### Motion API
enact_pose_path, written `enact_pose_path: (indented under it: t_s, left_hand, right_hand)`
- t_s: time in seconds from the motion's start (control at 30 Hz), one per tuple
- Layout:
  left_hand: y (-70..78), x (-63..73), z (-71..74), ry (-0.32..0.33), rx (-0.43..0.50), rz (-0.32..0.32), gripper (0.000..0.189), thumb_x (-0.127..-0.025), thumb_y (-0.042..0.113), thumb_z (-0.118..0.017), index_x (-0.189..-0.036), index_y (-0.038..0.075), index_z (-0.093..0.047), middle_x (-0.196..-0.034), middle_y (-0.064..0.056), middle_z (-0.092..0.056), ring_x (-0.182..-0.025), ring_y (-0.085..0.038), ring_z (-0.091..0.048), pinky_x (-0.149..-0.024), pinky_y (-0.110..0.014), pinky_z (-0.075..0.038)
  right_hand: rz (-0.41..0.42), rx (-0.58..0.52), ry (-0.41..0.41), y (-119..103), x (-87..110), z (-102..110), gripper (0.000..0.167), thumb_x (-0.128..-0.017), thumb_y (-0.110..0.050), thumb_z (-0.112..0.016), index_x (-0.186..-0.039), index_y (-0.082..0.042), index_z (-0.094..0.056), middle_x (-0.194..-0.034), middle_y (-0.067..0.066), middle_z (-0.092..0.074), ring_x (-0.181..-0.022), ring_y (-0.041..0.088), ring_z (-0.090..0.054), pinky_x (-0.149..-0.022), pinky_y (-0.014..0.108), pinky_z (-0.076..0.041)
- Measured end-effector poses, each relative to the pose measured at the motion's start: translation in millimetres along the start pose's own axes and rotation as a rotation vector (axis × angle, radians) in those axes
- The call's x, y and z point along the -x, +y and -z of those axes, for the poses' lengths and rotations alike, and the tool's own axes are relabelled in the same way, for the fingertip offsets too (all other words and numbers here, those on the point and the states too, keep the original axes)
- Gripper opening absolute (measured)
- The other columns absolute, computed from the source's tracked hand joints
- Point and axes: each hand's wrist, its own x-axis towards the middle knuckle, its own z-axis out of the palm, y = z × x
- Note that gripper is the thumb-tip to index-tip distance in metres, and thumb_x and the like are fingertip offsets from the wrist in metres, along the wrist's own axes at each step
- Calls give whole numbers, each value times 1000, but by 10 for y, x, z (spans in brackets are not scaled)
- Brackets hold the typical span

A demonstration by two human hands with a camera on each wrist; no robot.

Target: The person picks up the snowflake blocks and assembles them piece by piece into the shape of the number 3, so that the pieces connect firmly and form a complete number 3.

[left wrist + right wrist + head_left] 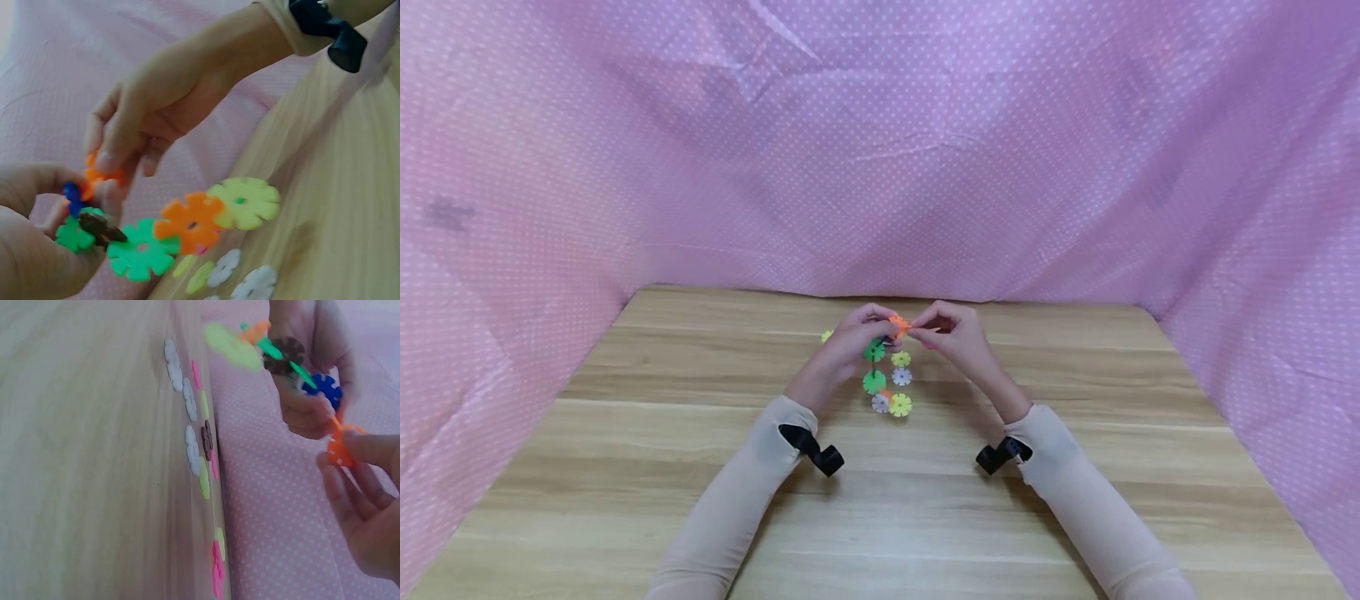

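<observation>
Both hands meet above the far part of the table at a chain of interlocking snowflake discs. My left hand (853,340) grips the chain near a blue disc (323,391). From there hang a green disc (75,232), a brown disc (285,355), another green disc (142,249), an orange disc (192,223) and, at the lower end, a yellow disc (245,203). Between thumb and fingers, my right hand (961,335) pinches an orange disc (338,450) at the upper end. A second orange piece, seen edge-on, sits between it and the blue disc, partly hidden by fingertips.
Loose white discs (192,450), yellow discs (204,479), pink discs (217,569) and a brown disc (207,440) lie flat on the wooden table (895,517) beneath and around the hands. Pink dotted cloth (880,167) hangs behind the table's far edge and at both sides.
</observation>
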Motion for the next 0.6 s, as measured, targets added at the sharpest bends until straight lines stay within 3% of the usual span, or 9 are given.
enact_pose_path:
  t_s: [0.13,0.33,0.47,0.6]
  left_hand:
    - [42,-9,83,-34,-33,97,12,-97,4,-62,-108,7,-60,-93,-3,-63,-77,-16,-63,-81,-30,-58]
    - [145,26,196,-59,-92,80,10,-97,5,-61,-107,9,-60,-83,-2,-64,-73,-14,-63,-75,-28,-57]
    - [210,64,250,-63,-87,75,9,-99,7,-61,-108,10,-60,-81,-2,-64,-74,-15,-60,-79,-31,-55]
    - [233,76,275,-64,-96,59,8,-100,8,-60,-108,9,-61,-80,-2,-64,-75,-16,-59,-83,-35,-54]
  right_hand:
    - [-58,56,-129,4,-18,37,17,-87,-1,-79,-102,5,-73,-101,23,-74,-85,23,-73,-73,22,-61]
    - [-170,45,-276,11,-47,118,46,-87,2,-78,-130,3,-63,-110,28,-72,-94,38,-73,-79,22,-59]
    - [-218,87,-343,59,-25,144,42,-87,2,-76,-126,8,-63,-106,25,-74,-93,30,-73,-77,24,-59]
    - [-224,161,-461,136,14,118,36,-87,1,-76,-121,8,-66,-102,20,-74,-91,24,-71,-76,28,-60]
